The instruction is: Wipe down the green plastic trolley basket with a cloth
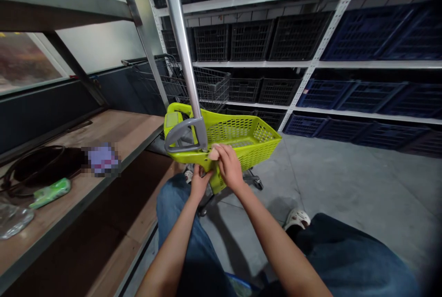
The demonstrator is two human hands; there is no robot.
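Observation:
A small lime-green plastic shopping cart (238, 126) stands in front of me, with a grey handle (183, 133) and a tall metal pole (183, 43) rising from its near end. My right hand (228, 165) pinches a small pale beige piece, like a sponge or folded cloth (214, 153), against the cart's near rim. Lower down, my left hand (200, 183) grips the cart's near end below the rim; some of its fingers are hidden behind the plastic. The cart's wheels show beneath the basket.
On the left, a wooden shelf (138, 129) holds a green packet (51, 192), a clear plastic item (15, 218) and a dark coiled cable (14, 172). A wire cart (210, 85) stands behind. White racks carry black crates (250, 39) and blue crates (366, 34). Grey floor lies right.

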